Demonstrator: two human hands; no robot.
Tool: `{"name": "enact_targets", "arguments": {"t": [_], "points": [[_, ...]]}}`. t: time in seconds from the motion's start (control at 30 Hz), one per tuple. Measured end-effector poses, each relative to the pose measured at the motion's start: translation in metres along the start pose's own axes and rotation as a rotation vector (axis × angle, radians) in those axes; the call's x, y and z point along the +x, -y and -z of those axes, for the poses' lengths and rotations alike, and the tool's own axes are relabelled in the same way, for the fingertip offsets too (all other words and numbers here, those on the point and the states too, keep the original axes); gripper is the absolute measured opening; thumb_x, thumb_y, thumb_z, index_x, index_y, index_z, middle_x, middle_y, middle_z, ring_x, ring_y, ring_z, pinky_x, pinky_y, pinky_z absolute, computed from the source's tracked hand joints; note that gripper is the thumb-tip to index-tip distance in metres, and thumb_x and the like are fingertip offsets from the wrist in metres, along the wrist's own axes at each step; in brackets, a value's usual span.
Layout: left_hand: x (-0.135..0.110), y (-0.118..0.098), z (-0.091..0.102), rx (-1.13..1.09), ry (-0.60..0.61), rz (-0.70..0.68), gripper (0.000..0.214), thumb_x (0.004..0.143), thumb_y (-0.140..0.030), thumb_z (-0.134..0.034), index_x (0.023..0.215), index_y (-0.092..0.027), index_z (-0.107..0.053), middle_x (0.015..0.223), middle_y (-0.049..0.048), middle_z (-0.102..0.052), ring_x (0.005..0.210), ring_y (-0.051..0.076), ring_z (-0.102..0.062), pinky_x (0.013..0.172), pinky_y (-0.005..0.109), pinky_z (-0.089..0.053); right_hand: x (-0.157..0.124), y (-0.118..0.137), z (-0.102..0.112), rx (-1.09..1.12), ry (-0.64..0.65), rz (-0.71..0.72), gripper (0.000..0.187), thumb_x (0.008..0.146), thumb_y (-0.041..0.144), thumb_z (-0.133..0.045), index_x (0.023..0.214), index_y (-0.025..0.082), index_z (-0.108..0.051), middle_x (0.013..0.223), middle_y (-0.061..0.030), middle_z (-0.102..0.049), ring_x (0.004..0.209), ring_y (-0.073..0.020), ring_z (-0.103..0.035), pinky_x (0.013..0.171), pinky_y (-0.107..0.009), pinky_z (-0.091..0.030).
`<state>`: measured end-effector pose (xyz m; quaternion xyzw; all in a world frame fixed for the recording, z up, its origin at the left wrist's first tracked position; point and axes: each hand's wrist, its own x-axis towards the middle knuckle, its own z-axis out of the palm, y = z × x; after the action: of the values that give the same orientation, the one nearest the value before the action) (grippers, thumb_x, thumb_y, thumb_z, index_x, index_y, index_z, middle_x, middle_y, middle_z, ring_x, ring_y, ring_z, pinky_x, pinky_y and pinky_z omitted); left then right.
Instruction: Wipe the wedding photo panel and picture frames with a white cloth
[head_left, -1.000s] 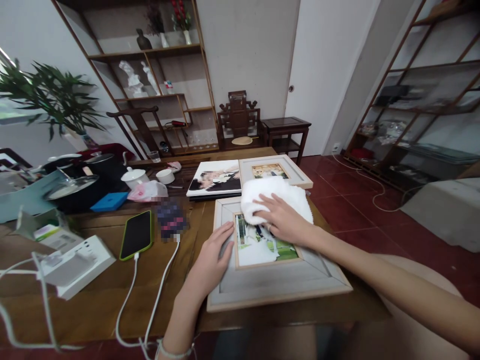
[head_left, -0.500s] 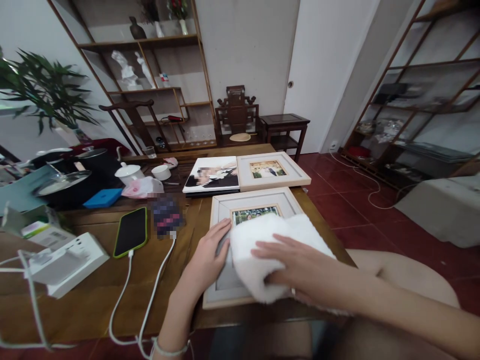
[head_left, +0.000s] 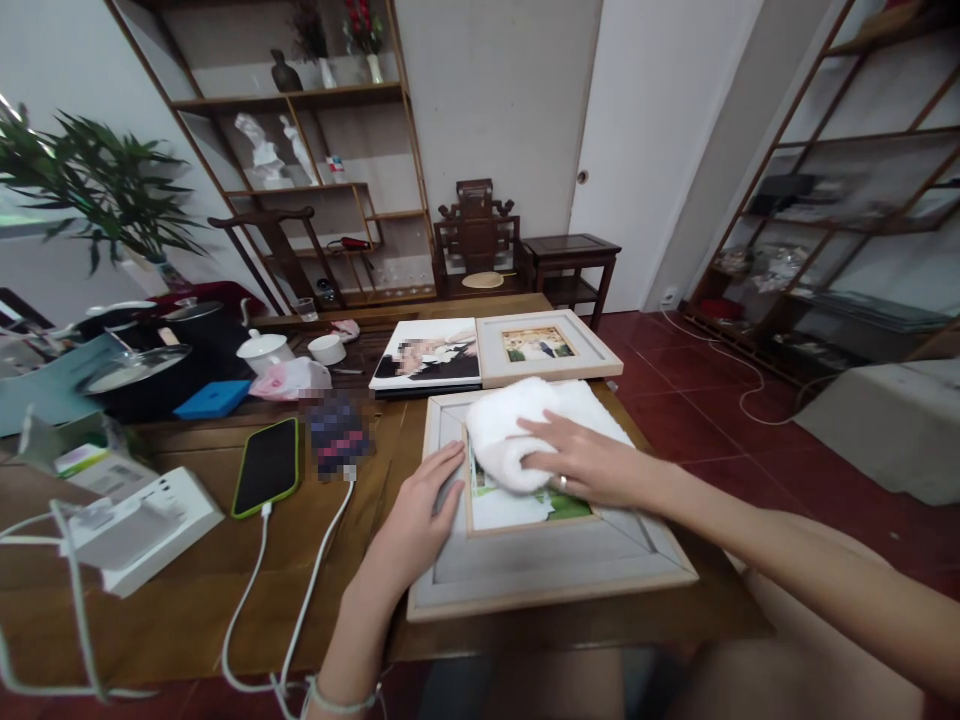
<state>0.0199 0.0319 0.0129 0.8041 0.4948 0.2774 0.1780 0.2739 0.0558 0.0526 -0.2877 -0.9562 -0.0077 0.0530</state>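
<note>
A large pale wooden picture frame (head_left: 555,565) with a photo in it lies flat at the near edge of the wooden table (head_left: 187,610). My left hand (head_left: 420,520) rests flat on the frame's left border, fingers stretched out. My right hand (head_left: 585,462) presses a white folded towel (head_left: 517,420) onto the upper part of the photo, fingers laid flat over the cloth.
Behind the frame lie a smaller framed photo (head_left: 544,345) and a frameless print (head_left: 427,358). To the left are a black phone in a green case (head_left: 268,465) with a white cable (head_left: 300,610), a white box (head_left: 142,525), a blue box (head_left: 214,398), a teapot (head_left: 262,350) and pots.
My right hand swept the towel from the frame's top down to its near part, then back up over the photo's top. My left hand stayed on the left border.
</note>
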Motion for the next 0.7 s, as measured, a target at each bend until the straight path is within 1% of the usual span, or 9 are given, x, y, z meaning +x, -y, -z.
{"name": "enact_targets", "arguments": {"t": [0.1, 0.17, 0.23, 0.3, 0.37, 0.47, 0.6, 0.7], "points": [[0.0, 0.0, 0.0, 0.006, 0.006, -0.001, 0.04, 0.089, -0.026, -0.041, 0.123, -0.011, -0.057, 0.134, 0.0133, -0.053, 0.127, 0.023, -0.047, 0.108, 0.041, -0.035, -0.02, 0.046, 0.012, 0.125, 0.052, 0.004, 0.039, 0.078, 0.008, -0.055, 0.115, 0.017, -0.058, 0.128, -0.0166, -0.055, 0.13, -0.0283, -0.038, 0.107, -0.051, -0.028], [0.0, -0.001, 0.001, 0.007, 0.018, 0.006, 0.04, 0.089, -0.025, -0.04, 0.124, -0.011, -0.056, 0.135, 0.0129, -0.053, 0.127, 0.022, -0.046, 0.109, 0.042, -0.035, -0.031, 0.072, 0.018, 0.207, 0.071, 0.028, 0.038, 0.078, 0.012, -0.055, 0.114, 0.021, -0.058, 0.133, -0.0125, -0.052, 0.128, -0.0272, -0.04, 0.107, -0.049, -0.03], [0.0, -0.001, 0.002, 0.007, 0.025, 0.014, 0.041, 0.089, -0.025, -0.04, 0.124, -0.01, -0.056, 0.136, 0.0132, -0.052, 0.128, 0.022, -0.046, 0.109, 0.041, -0.035, -0.038, 0.087, 0.019, 0.252, 0.075, 0.053, 0.034, 0.079, 0.016, -0.055, 0.111, 0.026, -0.06, 0.139, -0.0073, -0.047, 0.13, -0.0271, -0.037, 0.107, -0.051, -0.03], [-0.001, -0.002, 0.002, 0.011, 0.027, 0.01, 0.041, 0.09, -0.025, -0.04, 0.124, -0.01, -0.055, 0.137, 0.0131, -0.051, 0.128, 0.022, -0.045, 0.109, 0.041, -0.034, -0.04, 0.089, 0.013, 0.251, 0.067, 0.068, 0.032, 0.078, 0.017, -0.057, 0.108, 0.028, -0.062, 0.141, -0.005, -0.044, 0.133, -0.0286, -0.032, 0.107, -0.054, -0.027], [-0.001, -0.002, 0.002, 0.018, 0.031, -0.005, 0.041, 0.09, -0.023, -0.038, 0.125, -0.011, -0.054, 0.137, 0.0126, -0.051, 0.128, 0.021, -0.045, 0.109, 0.041, -0.034, -0.036, 0.078, 0.005, 0.214, 0.05, 0.059, 0.037, 0.075, 0.016, -0.06, 0.11, 0.026, -0.062, 0.142, -0.0072, -0.043, 0.134, -0.0297, -0.03, 0.108, -0.055, -0.025], [-0.001, -0.002, 0.002, 0.024, 0.029, -0.012, 0.042, 0.091, -0.026, -0.039, 0.126, -0.01, -0.054, 0.137, 0.0128, -0.051, 0.128, 0.022, -0.045, 0.109, 0.042, -0.034, -0.021, 0.043, -0.007, 0.086, -0.019, -0.014, 0.044, 0.073, 0.013, -0.062, 0.116, 0.022, -0.059, 0.141, -0.0124, -0.043, 0.134, -0.0299, -0.03, 0.108, -0.054, -0.023], [-0.001, -0.002, 0.002, 0.015, 0.029, -0.006, 0.044, 0.091, -0.031, -0.04, 0.126, -0.009, -0.054, 0.137, 0.0134, -0.051, 0.129, 0.022, -0.044, 0.109, 0.041, -0.034, 0.009, -0.01, -0.013, -0.104, -0.131, -0.105, 0.041, 0.077, 0.008, -0.059, 0.116, 0.019, -0.057, 0.139, -0.0143, -0.045, 0.135, -0.0291, -0.029, 0.108, -0.053, -0.024], [-0.001, -0.002, 0.003, 0.01, 0.025, -0.004, 0.043, 0.091, -0.031, -0.04, 0.125, -0.01, -0.055, 0.137, 0.0124, -0.05, 0.129, 0.022, -0.044, 0.109, 0.04, -0.034, 0.03, -0.034, -0.014, -0.133, -0.213, -0.156, 0.038, 0.08, 0.009, -0.056, 0.117, 0.015, -0.056, 0.139, -0.0159, -0.045, 0.135, -0.0305, -0.028, 0.108, -0.053, -0.024]]}}
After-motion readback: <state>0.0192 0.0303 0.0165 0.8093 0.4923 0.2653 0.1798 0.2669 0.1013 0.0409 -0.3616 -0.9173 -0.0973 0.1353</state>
